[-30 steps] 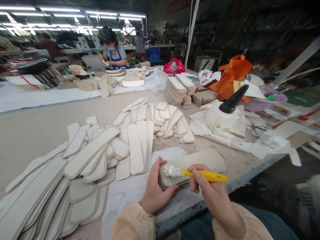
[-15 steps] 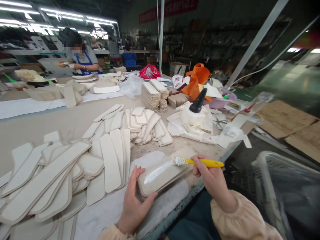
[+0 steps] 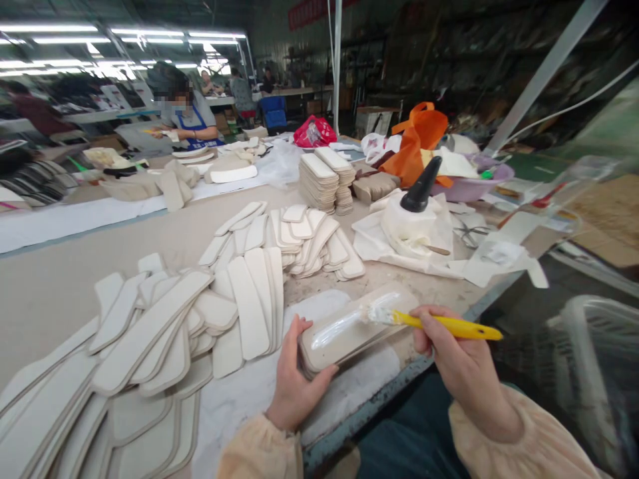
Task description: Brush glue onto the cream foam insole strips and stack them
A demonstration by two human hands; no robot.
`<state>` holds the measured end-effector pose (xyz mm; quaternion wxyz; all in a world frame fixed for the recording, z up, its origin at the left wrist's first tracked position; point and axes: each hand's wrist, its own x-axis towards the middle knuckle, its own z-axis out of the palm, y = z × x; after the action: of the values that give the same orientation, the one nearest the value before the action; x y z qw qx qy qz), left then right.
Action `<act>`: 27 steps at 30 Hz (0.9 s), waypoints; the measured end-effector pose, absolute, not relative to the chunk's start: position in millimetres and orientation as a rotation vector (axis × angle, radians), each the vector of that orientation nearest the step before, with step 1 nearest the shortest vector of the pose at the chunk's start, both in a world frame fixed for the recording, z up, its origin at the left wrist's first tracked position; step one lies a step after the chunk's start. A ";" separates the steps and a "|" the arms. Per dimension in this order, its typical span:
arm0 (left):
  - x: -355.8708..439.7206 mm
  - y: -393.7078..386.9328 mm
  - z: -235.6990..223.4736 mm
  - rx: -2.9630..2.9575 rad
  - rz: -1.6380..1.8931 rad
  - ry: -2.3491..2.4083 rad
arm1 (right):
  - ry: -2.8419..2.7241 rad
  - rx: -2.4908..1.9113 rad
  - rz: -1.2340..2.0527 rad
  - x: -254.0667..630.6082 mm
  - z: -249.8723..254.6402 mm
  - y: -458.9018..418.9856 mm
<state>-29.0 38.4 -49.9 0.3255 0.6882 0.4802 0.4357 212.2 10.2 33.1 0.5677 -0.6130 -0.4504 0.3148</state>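
Note:
Between thumb and fingers, my left hand (image 3: 299, 376) grips the near left end of a small stack of long beige padded pieces (image 3: 332, 346) with rounded corners. Wet, glossy streaks run along the top piece. My right hand (image 3: 459, 356) is closed round the yellow handle of a paintbrush (image 3: 466, 326). Its bristles, coated in white, touch the top piece a little right of its middle. Under the stack lies a whitish sheet (image 3: 239, 409). Left of it spreads a heap of similar white-topped pieces (image 3: 154, 332), overlapping one another.
Beyond my right hand stands a white container (image 3: 419, 223) with a black cone on it. Neat piles of pieces (image 3: 319, 179), an orange bag (image 3: 422, 133) and a purple basin (image 3: 479, 186) are farther back. A white plastic crate (image 3: 579, 332) is off the table's right edge. A co-worker (image 3: 192, 120) works opposite.
The brush has moved along the top piece, and the wet shine now covers more of its far end. My left hand keeps its hold. The whole view has shifted, with things appearing farther right.

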 end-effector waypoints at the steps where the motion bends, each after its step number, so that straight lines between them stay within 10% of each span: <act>1: -29.1 38.3 -49.8 1.799 1.141 1.249 | -1.058 -1.406 0.839 200.4 32.6 9.2; 9: -29.8 38.4 -50.3 1.747 1.139 1.221 | -1.158 -1.308 1.222 155.2 18.3 12.8; 27: -31.7 40.9 -54.2 1.813 1.077 1.338 | -1.140 -1.685 0.568 293.9 28.8 27.5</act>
<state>-31.7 40.9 -54.2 0.3164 0.6886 0.5083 0.4090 293.9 27.5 28.8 0.4923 -0.6945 -0.4696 0.2342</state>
